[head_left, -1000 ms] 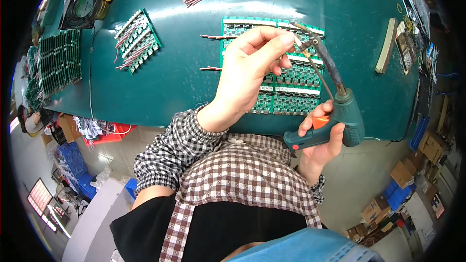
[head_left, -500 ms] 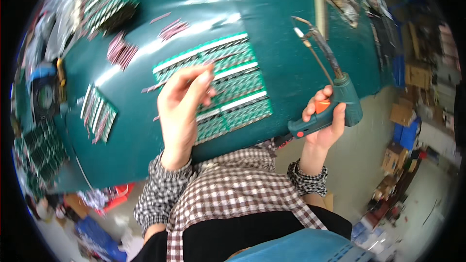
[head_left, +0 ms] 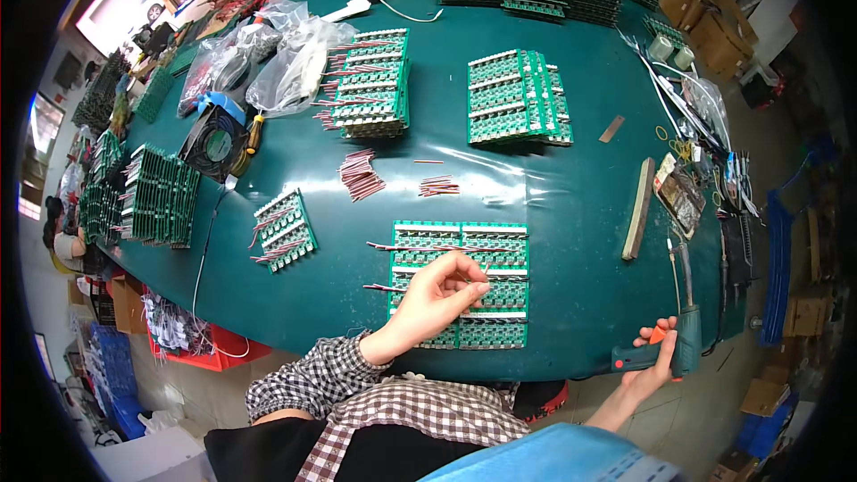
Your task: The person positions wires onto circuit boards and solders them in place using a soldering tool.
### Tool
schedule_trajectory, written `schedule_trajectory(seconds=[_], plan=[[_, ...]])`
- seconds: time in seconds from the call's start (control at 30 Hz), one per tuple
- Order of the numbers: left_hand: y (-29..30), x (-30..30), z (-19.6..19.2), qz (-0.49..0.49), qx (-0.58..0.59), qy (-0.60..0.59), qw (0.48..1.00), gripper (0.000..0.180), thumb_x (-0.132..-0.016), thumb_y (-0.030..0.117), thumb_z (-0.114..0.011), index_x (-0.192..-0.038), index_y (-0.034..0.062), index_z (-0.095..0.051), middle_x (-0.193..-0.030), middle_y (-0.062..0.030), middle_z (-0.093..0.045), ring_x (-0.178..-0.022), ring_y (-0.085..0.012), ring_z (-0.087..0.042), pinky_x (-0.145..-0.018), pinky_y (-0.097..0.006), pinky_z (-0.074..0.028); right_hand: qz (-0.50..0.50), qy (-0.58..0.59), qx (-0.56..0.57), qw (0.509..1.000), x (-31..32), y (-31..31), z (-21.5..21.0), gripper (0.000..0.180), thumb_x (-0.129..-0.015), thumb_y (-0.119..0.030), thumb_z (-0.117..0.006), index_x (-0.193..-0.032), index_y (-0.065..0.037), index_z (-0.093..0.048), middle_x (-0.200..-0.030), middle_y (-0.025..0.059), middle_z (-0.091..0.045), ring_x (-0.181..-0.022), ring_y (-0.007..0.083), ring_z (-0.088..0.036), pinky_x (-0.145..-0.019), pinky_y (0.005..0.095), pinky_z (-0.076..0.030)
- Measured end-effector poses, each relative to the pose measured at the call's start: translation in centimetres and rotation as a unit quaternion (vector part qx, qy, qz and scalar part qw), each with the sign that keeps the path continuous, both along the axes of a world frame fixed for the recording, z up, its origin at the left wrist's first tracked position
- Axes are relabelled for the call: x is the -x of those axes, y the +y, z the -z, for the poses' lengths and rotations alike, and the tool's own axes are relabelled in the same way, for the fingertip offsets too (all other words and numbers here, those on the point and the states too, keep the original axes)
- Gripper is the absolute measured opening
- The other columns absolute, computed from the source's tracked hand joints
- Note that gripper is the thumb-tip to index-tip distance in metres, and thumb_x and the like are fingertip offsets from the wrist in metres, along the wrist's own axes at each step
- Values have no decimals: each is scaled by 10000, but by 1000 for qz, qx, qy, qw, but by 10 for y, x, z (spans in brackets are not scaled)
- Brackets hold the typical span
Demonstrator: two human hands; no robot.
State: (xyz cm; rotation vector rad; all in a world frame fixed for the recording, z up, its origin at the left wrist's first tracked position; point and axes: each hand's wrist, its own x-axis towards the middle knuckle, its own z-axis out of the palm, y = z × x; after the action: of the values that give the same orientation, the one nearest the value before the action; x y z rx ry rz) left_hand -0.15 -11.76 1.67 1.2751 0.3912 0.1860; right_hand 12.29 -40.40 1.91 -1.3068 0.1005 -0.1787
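The circuit-board panel (head_left: 502, 299) lies on the table (head_left: 580, 303) beneath the left hand (head_left: 442, 296), fingertips drawn together — whether they meet or hold anything, cannot tell. The right hand's (head_left: 656, 366) grip wraps the soldering gun (head_left: 686, 348). If hot, its tip (head_left: 685, 254) could scorch the nearby packet (head_left: 678, 198); jutting wires (head_left: 382, 287) could catch the sleeve (head_left: 312, 375). A wooden strip (head_left: 638, 210) lies on the tip's panel side.

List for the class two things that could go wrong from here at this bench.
If hot, the soldering gun in the right hand might scorch the stained block near its tip.

The left hand or its checked sleeve could snag the wires jutting past the left edge of the circuit board.
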Motion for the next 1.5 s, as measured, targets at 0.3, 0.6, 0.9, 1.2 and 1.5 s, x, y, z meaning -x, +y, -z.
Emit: schedule_trajectory(seconds=[0.3, 0.6, 0.9, 1.2, 1.5], plan=[[7, -15, -1, 15, -12, 37, 999, 266, -787, -26, -606, -1025, -5, -489, -826, -65, -595, -691, -93, -582, -591, -194, -476, 91, -267, 579, 765, -38, -30, -14, 230, -800, -46, -590, -1017, 28, -577, -947, 136, -607, -826, 232, -600, -761, 306, -471], [11, -12, -7, -2, -56, 74, 996, 245, -802, 9, -617, -1023, 2, -512, -810, -32, -589, -660, -66, -553, -567, -165, -437, 42, -275, 636, 720, -70, -69, -3, 519, -560, 45, -612, -1066, -72, -588, -1013, 83, -587, -944, 263, -561, -810, 328, -450], [0, -15, -7, 1, -65, 83, 994, 251, -798, 22, -626, -1018, 13, -506, -788, -23, -582, -639, -58, -533, -546, -167, -408, 14, -247, 693, 678, -108, -70, -2, 583, -526, 92, -590, -1070, -119, -568, -1015, 37, -572, -958, 232, -540, -785, 317, -457], [4, -15, -3, 4, -61, 93, 994, 237, -801, -4, -612, -1016, 6, -512, -810, -26, -584, -669, -66, -556, -581, -162, -442, 21, -58, 406, 912, -99, -64, -12, 310, -709, -147, -738, -951, 13, -628, -873, 54, -642, -754, 120, -591, -722, 252, -459], [4, -11, -4, -10, -53, 79, 995, 244, -796, -7, -618, -1017, 4, -514, -823, -30, -579, -695, -66, -549, -599, -171, -457, 18, -6, 395, 918, -119, -56, -8, 306, -729, -145, -721, -976, 13, -634, -886, 74, -643, -785, 127, -610, -673, 242, -497]])
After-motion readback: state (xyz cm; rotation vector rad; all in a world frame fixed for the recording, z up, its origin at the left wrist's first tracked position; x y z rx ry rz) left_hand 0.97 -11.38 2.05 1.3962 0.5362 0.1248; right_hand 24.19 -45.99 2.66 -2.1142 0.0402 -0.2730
